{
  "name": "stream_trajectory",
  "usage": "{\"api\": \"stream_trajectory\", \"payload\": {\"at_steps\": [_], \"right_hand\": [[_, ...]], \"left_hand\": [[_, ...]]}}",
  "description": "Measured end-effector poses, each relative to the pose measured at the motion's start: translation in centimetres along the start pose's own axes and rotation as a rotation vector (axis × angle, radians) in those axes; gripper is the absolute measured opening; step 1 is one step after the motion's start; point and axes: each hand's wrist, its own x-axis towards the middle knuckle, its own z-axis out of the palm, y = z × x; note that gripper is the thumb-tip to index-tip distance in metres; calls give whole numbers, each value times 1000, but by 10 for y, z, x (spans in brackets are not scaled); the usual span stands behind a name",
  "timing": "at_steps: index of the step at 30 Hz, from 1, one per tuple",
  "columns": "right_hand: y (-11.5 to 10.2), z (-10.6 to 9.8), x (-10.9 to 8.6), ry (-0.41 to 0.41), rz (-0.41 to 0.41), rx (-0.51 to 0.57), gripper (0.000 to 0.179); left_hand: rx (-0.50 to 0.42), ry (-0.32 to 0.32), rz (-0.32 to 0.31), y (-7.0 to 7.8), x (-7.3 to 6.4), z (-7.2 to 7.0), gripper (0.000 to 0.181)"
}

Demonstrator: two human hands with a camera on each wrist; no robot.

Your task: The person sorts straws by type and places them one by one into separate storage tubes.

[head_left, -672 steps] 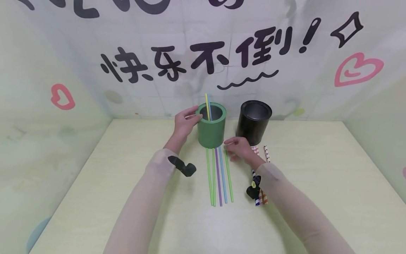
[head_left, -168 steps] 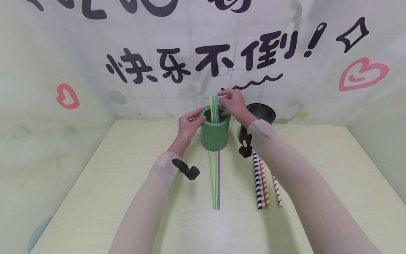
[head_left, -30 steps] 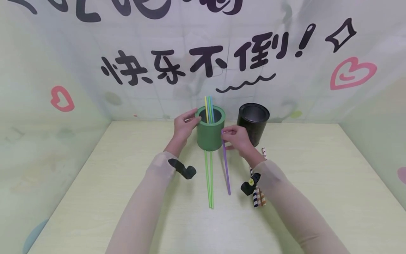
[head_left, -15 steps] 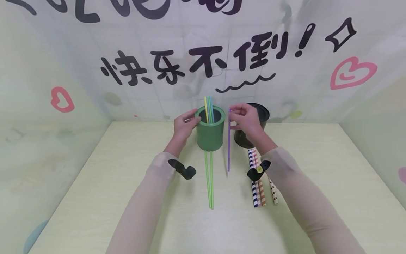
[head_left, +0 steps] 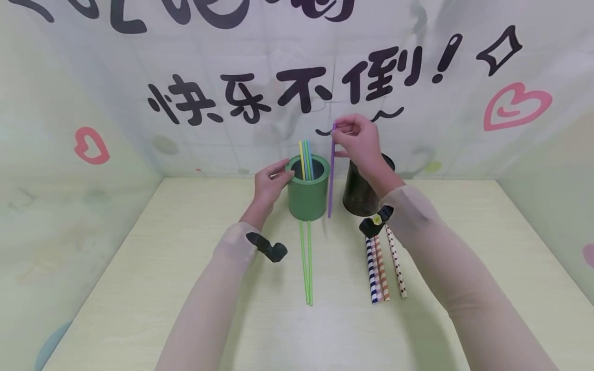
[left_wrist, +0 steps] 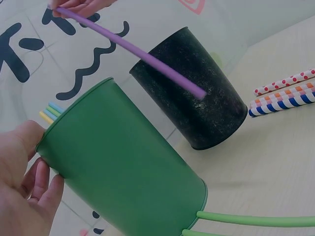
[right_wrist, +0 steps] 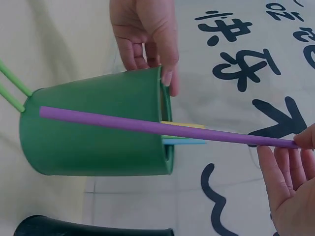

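Observation:
My right hand [head_left: 359, 139] pinches a purple straw [head_left: 331, 175] near its top end, to the right of the green cup [head_left: 307, 198]. The straw hangs almost upright, its lower end off the table. My left hand [head_left: 271, 181] holds the green cup's rim at the left, thumb at the mouth and fingers against the outside. Several straws [right_wrist: 184, 141] in yellow, blue and green stand in that cup. Two light green straws [head_left: 306, 263] lie on the table in front of it. Behind my right wrist stands a black cup [head_left: 359, 193], its mouth partly hidden.
Striped paper straws [head_left: 375, 270] and a dotted paper straw [head_left: 396, 263] lie in front of the black cup, on the pale table [head_left: 185, 309]. A printed cloth backdrop [head_left: 232, 51] rises close behind both cups, with side walls left and right.
My right hand has lifted the purple straw from the table, raising it up beside the green cup. Earlier, a blue and a green straw went from the table into that cup. My left hand stays put.

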Motion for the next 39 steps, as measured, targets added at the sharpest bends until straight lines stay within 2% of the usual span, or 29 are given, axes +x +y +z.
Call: {"api": "stream_trajectory", "payload": {"at_steps": [10, 20, 26, 39], "right_hand": [[-32, 14, 15, 58, -96, 96, 18], [-49, 19, 23, 89, -148, 116, 18], [-39, 22, 29, 100, -123, 83, 19], [6, 19, 33, 41, -38, -27, 20]], "left_hand": [[-17, -14, 20, -2, 2, 0, 39], [-38, -20, 14, -3, 3, 0, 40], [-35, -24, 8, -4, 3, -2, 40], [-27, -23, 15, -3, 2, -1, 41]]}}
